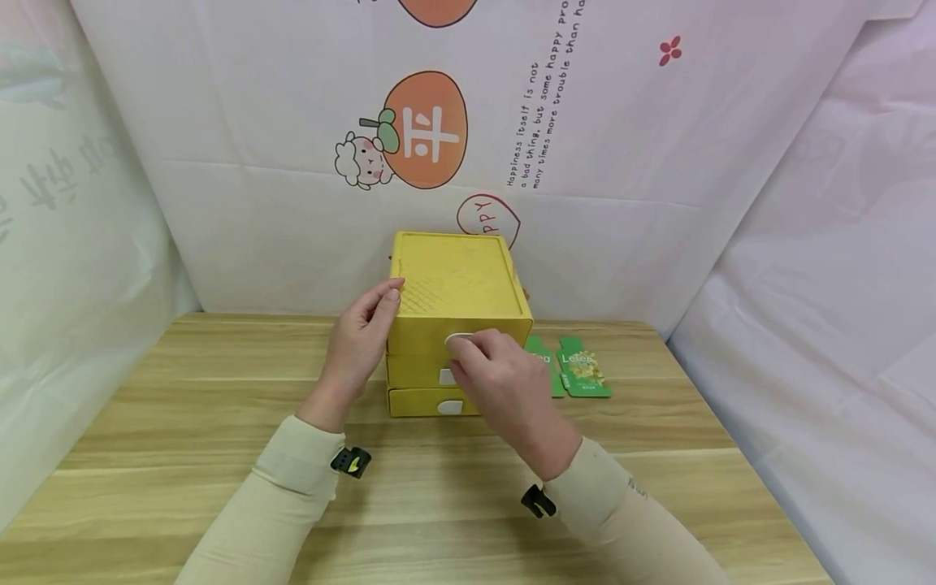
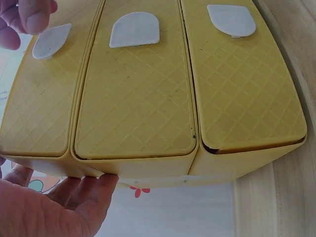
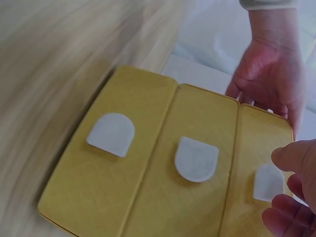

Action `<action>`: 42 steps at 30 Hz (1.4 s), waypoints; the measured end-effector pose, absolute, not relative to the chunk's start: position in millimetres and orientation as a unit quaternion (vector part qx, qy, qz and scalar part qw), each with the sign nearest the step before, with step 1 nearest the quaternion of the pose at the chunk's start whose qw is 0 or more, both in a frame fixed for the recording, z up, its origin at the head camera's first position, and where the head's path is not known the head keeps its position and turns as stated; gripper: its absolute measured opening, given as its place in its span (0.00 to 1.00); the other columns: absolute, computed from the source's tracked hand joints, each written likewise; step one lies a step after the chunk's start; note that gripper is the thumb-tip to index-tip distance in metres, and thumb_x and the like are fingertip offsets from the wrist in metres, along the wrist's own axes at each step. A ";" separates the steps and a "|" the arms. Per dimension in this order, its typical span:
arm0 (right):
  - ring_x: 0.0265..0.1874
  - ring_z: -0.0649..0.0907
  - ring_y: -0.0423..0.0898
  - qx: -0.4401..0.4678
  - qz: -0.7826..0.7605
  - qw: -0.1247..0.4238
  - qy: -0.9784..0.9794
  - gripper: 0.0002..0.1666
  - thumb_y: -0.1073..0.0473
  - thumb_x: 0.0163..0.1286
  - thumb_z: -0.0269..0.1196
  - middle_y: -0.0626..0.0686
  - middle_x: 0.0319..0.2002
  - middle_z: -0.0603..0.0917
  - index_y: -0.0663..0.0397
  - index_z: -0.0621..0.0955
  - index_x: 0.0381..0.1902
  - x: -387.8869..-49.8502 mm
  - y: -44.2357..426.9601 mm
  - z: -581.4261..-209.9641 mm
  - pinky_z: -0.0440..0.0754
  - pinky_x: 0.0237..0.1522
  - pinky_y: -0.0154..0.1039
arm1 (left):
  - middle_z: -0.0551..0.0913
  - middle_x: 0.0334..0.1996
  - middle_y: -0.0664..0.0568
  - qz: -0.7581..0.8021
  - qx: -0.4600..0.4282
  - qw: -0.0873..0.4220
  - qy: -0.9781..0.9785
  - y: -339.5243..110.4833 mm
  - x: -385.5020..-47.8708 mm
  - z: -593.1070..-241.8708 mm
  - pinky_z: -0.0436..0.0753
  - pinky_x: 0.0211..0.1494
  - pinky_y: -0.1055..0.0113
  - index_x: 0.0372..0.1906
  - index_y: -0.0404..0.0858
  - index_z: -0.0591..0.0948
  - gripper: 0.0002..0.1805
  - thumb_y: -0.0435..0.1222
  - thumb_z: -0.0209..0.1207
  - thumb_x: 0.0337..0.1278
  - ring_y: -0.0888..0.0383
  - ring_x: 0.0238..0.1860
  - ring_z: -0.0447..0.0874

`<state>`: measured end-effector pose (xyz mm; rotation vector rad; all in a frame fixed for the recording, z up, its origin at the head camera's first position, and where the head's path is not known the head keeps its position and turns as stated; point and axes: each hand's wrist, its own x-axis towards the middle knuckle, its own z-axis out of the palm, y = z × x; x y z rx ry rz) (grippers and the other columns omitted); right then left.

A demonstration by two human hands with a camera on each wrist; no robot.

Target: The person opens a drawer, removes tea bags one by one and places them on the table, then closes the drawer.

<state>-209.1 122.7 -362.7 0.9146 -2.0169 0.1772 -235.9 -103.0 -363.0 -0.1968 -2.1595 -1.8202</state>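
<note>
A yellow three-drawer box (image 1: 461, 276) stands on the wooden table, its drawers pushed in and each fitted with a white tab handle. My left hand (image 1: 358, 333) rests on the box's upper left side, fingers lying against the side wall in the left wrist view. In front of the top drawer is my right hand (image 1: 504, 382), its thumb and fingers loosely bent around the top white handle (image 3: 269, 182). A gap shows between fingers and handle in the right wrist view. The middle handle (image 3: 196, 159) and bottom handle (image 3: 112, 134) are untouched.
Two flat green cards or packets, one of them the printed packet (image 1: 585, 370), lie on the table (image 1: 256, 382) right of the box. Behind the box hangs a white printed cloth (image 1: 278, 203), with more cloth along both sides.
</note>
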 end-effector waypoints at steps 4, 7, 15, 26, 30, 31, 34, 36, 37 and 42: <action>0.26 0.84 0.45 0.383 0.057 0.449 -0.805 0.06 0.58 0.69 0.71 0.50 0.36 0.85 0.48 0.85 0.42 -207.6 121.3 -372.5 0.82 0.19 0.36 | 0.77 0.71 0.56 -0.634 -0.065 0.154 -0.755 -102.8 -235.7 -363.1 0.74 0.70 0.54 0.71 0.53 0.79 0.27 0.58 0.50 0.79 0.56 0.69 0.74; 0.25 0.83 0.44 0.389 0.050 0.458 -0.798 0.05 0.59 0.69 0.71 0.49 0.34 0.86 0.47 0.85 0.41 -208.2 119.7 -380.7 0.80 0.17 0.36 | 0.77 0.71 0.56 -0.634 -0.067 0.153 -0.755 -102.6 -235.2 -362.8 0.74 0.70 0.53 0.72 0.52 0.79 0.27 0.58 0.50 0.79 0.56 0.69 0.74; 0.28 0.85 0.46 0.396 0.017 0.463 -0.793 0.09 0.66 0.75 0.60 0.50 0.36 0.88 0.48 0.85 0.40 -212.3 117.5 -397.9 0.81 0.19 0.36 | 0.77 0.71 0.55 -0.639 -0.070 0.149 -0.751 -102.7 -234.6 -362.1 0.74 0.70 0.53 0.71 0.52 0.79 0.26 0.57 0.51 0.79 0.56 0.69 0.74; 0.29 0.86 0.47 0.381 -0.001 0.450 -0.807 0.08 0.67 0.75 0.62 0.51 0.37 0.87 0.50 0.86 0.41 -219.3 117.5 -410.7 0.84 0.21 0.39 | 0.77 0.71 0.56 -0.635 -0.072 0.151 -0.754 -103.1 -233.1 -362.0 0.74 0.70 0.53 0.71 0.53 0.79 0.26 0.57 0.50 0.79 0.57 0.70 0.74; 0.29 0.86 0.47 0.378 -0.001 0.443 -0.813 0.08 0.67 0.75 0.61 0.52 0.38 0.86 0.51 0.86 0.41 -220.5 116.6 -411.9 0.85 0.22 0.39 | 0.77 0.71 0.56 -0.636 -0.071 0.153 -0.753 -102.7 -232.9 -361.5 0.74 0.70 0.53 0.71 0.53 0.79 0.26 0.57 0.50 0.79 0.56 0.69 0.75; 0.29 0.86 0.47 0.378 -0.001 0.441 -0.814 0.08 0.67 0.76 0.61 0.52 0.38 0.86 0.51 0.86 0.42 -220.6 116.3 -412.0 0.85 0.23 0.39 | 0.77 0.71 0.56 -0.636 -0.071 0.153 -0.753 -102.6 -232.8 -361.4 0.74 0.70 0.53 0.71 0.53 0.79 0.26 0.56 0.50 0.80 0.56 0.69 0.75; 0.29 0.86 0.46 0.374 -0.004 0.436 -0.819 0.08 0.67 0.75 0.62 0.52 0.38 0.86 0.51 0.86 0.43 -220.4 115.6 -412.1 0.85 0.23 0.39 | 0.77 0.71 0.56 -0.638 -0.071 0.150 -0.752 -102.7 -233.2 -361.7 0.74 0.70 0.53 0.71 0.53 0.79 0.26 0.57 0.51 0.79 0.57 0.69 0.74; 0.29 0.85 0.45 0.370 -0.005 0.434 -0.821 0.07 0.67 0.75 0.63 0.52 0.38 0.85 0.51 0.86 0.43 -220.1 115.3 -411.9 0.85 0.23 0.38 | 0.77 0.71 0.56 -0.639 -0.071 0.149 -0.751 -102.8 -233.1 -361.6 0.74 0.70 0.53 0.71 0.53 0.79 0.26 0.57 0.51 0.79 0.57 0.70 0.74; 0.29 0.85 0.45 0.369 -0.004 0.433 -0.822 0.07 0.67 0.75 0.63 0.52 0.38 0.85 0.50 0.86 0.43 -220.0 115.1 -411.9 0.85 0.23 0.38 | 0.77 0.71 0.56 -0.640 -0.072 0.149 -0.751 -102.9 -233.3 -361.8 0.74 0.70 0.53 0.71 0.53 0.79 0.26 0.57 0.51 0.79 0.57 0.70 0.74; 0.28 0.84 0.45 0.365 0.002 0.426 -0.828 0.06 0.66 0.75 0.63 0.52 0.37 0.84 0.50 0.85 0.41 -219.8 114.4 -411.6 0.83 0.21 0.38 | 0.77 0.71 0.56 -0.641 -0.070 0.147 -0.750 -103.2 -233.4 -361.9 0.74 0.70 0.53 0.71 0.53 0.79 0.26 0.57 0.51 0.79 0.57 0.69 0.74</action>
